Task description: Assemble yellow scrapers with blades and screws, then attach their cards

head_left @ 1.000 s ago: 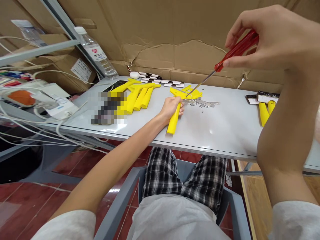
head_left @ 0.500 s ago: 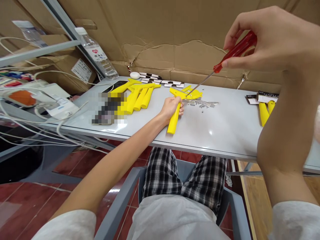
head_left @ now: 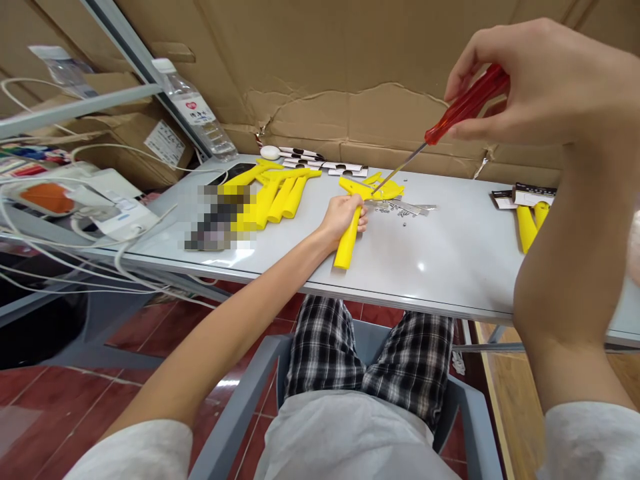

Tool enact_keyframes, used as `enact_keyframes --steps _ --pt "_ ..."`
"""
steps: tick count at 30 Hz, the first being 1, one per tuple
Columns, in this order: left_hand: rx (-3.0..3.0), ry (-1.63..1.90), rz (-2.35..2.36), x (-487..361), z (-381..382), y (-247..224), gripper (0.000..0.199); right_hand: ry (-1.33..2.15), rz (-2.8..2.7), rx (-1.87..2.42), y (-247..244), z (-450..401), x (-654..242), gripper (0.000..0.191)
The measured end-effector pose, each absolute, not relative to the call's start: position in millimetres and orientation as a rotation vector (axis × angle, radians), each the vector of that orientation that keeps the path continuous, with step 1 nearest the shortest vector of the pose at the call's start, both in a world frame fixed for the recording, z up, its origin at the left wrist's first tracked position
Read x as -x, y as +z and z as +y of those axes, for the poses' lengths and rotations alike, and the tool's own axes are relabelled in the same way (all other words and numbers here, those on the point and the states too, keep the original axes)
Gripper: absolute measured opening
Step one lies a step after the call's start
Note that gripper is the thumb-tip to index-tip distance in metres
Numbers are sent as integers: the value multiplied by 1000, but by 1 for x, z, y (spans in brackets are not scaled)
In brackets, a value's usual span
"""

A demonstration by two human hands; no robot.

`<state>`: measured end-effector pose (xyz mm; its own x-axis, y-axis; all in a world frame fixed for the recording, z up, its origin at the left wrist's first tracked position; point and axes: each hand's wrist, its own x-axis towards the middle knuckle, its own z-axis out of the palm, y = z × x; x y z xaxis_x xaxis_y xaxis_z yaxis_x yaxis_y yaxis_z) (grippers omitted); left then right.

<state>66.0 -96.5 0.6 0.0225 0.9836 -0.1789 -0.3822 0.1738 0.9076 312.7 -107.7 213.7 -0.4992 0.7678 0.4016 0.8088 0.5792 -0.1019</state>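
My left hand (head_left: 345,217) is wrapped round a yellow plastic handle (head_left: 347,247) on the grey table, its wide head pointing away from me. Raised at the right, my right hand (head_left: 530,87) grips a red screwdriver (head_left: 463,110) by its handle. The thin shaft slants down to the left, its tip at the yellow head just above my left fingers. Beside that head lie flat metal blades (head_left: 417,209) and small screws (head_left: 401,213). Another yellow piece (head_left: 390,190) rests just behind the blades.
Several yellow handles (head_left: 275,197) lie left of my left hand, by a blurred dark object (head_left: 215,220). A water bottle (head_left: 197,110) leans at the back left, near white cables. Packaged yellow pieces (head_left: 527,227) sit at the right. Cardboard (head_left: 320,60) stands behind the table.
My right hand and the screwdriver handle have shifted very slightly left. My left hand keeps its hold on the yellow handle.
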Motion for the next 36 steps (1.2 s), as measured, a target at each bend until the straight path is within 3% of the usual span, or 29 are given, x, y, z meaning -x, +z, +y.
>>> enact_keyframes --steps 3,10,16,23,26,31,36 --pt "-798 1249 1002 -66 -97 1 25 -147 -2413 1208 215 -110 -316 37" --pt "-803 1244 1013 -67 -96 1 22 -210 -2357 1183 210 -113 -305 9" --pt "-806 1248 1012 -65 -95 -1 20 -57 -2417 1188 214 -111 -313 34" --pt "-799 1250 1004 -67 -95 0 21 -141 -2353 1180 211 -112 -306 17" --pt "-790 1251 1010 -67 -95 1 21 -156 -2378 1181 209 -107 -309 18" --pt "-788 1251 1012 -66 -95 0 21 -109 -2419 1155 212 -107 -317 38" --pt "-792 1252 1004 -66 -95 -1 20 -180 -2349 1161 210 -109 -311 23"
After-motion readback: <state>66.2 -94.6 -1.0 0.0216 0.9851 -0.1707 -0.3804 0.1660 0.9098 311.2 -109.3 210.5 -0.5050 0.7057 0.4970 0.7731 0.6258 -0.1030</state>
